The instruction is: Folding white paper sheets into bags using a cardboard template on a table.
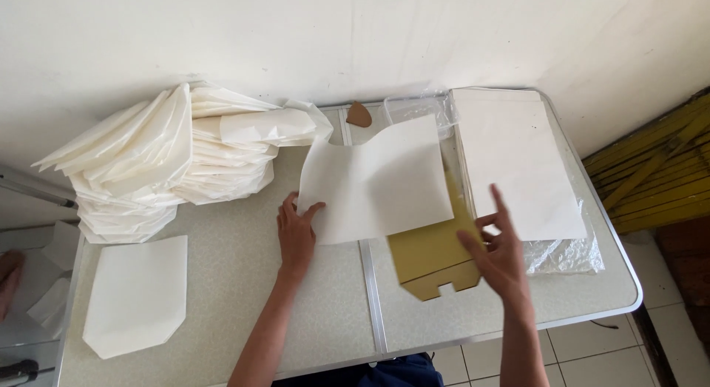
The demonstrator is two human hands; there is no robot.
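Thin white paper sheet (373,181) over brown cardboard template (436,263)

Brown cardboard template (433,265) half hidden beneath white paper sheet (373,183); far-left clutter cut off.

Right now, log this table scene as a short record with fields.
left hand: flat on the white paper sheet, at its left edge
right hand: open, fingers spread, above the brown cardboard template
right stack: flat white sheets on clear plastic wrap
back left: pile of folded paper
front left: one folded paper bag
surface: grey folding table
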